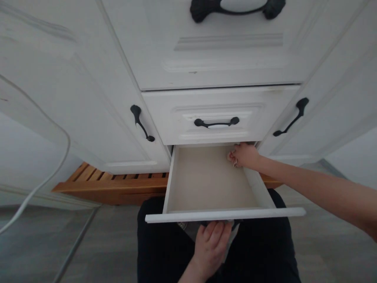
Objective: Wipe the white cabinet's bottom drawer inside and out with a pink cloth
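Note:
A white drawer (224, 215) is pulled out toward me, its pale bottom showing. My left hand (210, 247) is at the outer side of the drawer front, fingers curled round its handle; a sliver of dark handle shows, the rest is hidden. Deep inside, at the back right corner, my right hand (246, 155) is closed on a small crumpled pinkish cloth (232, 158). That cloth is partly covered by the fingers, and its exact kind is unclear.
Above is a shut drawer with a dark handle (216, 123), and a larger front (229, 51) over it. Cabinet doors (126, 98) flank both sides. Below runs a slatted wooden stand (118, 188). A white cable (63, 157) hangs at left. My knees are under the drawer.

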{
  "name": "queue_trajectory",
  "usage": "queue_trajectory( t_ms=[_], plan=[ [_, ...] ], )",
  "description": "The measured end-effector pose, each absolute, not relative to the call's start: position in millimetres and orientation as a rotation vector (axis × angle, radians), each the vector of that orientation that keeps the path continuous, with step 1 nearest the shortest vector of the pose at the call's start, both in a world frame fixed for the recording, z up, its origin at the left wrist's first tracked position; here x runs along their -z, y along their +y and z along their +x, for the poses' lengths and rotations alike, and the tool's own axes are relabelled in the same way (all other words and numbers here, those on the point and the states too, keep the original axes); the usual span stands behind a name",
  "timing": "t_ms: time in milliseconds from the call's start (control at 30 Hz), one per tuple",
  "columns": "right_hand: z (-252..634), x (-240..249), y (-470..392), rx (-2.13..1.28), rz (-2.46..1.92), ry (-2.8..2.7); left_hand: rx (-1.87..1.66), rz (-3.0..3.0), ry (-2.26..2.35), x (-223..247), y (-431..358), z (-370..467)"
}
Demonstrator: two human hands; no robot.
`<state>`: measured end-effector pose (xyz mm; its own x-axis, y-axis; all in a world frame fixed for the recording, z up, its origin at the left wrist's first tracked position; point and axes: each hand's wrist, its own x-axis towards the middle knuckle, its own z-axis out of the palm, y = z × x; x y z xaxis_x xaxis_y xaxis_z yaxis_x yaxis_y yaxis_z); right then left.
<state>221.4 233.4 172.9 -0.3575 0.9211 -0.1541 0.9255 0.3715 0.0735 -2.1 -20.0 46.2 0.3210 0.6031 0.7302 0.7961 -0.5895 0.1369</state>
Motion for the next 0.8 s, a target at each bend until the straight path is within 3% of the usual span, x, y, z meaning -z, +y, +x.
queue_trajectory(
  t_ms=[100, 233, 433, 500, 667, 800],
  plan=[
    [234, -189, 181, 0.137, 1.442, 2.431, 1.159, -2.329, -1.260, -46, -20, -1],
    [252, -215, 132, 0.603, 1.233, 2.306, 1.241, -2.284, -1.254, -41, -19, 7],
    [240, -227, 152, 1.047, 1.314, 2.241, 1.380, -2.193, -1.352, -36, -20, 17],
    [217, -216, 173, 1.003, 1.395, 2.405, 1.389, -2.187, -1.375, -31, -22, 18],
    [119, -175, 235, 0.503, 1.644, 2.660, 1.505, -2.029, -1.325, -21, -16, 30],
    [39, -149, 275, 0.465, 1.720, 2.752, 1.629, -1.750, -1.392, -17, -7, 41]
  ],
)
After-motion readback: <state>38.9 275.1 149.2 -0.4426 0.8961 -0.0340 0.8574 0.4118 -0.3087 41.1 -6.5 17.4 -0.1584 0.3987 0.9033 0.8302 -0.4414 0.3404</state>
